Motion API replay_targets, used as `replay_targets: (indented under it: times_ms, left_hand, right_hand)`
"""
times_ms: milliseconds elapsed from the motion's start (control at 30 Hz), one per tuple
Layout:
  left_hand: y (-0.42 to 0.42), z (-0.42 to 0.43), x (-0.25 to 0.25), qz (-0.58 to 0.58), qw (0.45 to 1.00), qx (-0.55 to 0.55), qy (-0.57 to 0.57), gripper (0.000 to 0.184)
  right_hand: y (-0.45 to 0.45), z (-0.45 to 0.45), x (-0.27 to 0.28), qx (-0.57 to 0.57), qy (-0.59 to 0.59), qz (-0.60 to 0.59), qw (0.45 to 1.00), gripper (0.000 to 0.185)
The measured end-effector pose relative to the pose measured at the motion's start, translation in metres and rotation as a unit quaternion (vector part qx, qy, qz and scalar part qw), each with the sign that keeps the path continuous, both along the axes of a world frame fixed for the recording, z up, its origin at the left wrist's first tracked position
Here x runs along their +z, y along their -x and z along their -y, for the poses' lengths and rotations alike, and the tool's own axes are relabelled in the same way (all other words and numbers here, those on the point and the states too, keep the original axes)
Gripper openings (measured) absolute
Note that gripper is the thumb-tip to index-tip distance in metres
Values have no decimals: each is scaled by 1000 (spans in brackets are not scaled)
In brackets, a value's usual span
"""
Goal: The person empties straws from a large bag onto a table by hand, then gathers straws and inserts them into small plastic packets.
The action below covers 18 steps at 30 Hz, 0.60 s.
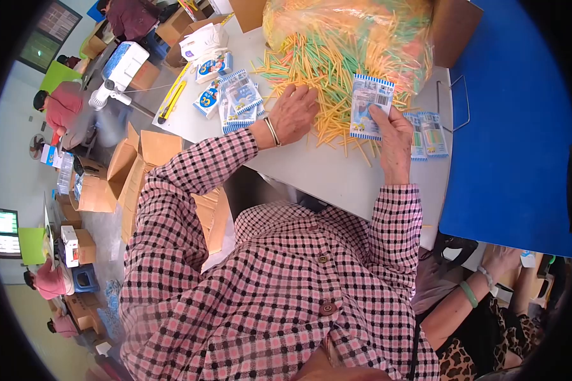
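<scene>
Packet, flat, glossy, clamped in right hand; left hand at slim sticks, grip unclear.

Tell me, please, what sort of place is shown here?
Probably a packing workshop: loose coloured sticks are heaped on the table, printed packets lie beside them, and cardboard boxes and other people are around.

The left arm bends at the elbow, the left hand palm-down, fingers curled. The right forearm points forward, the right hand pinching, thumb uppermost.
</scene>
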<state>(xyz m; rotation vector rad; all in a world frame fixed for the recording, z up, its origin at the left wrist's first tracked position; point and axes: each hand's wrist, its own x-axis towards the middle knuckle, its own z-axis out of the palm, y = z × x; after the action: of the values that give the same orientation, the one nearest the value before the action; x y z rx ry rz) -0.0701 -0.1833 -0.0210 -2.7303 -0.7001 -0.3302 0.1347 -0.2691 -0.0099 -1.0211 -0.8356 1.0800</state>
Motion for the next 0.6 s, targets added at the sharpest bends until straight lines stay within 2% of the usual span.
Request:
replay_targets:
  times_ms: [300,400,600]
  left_hand:
    - [-10,-5,-8,-10,1000,15,-17,14]
    - [-7,-12,-15,47,998,-27,-37,13]
    - [5,-17,-12,16,999,-35,-8,16]
  right_hand:
    - [0,-1,-4,-3,-11,-20,1000,18]
    - [-5,-4,-11,-3,-17,-31,999,20]
    - [-6,-5,-12,-8,-5,-57,998,21]
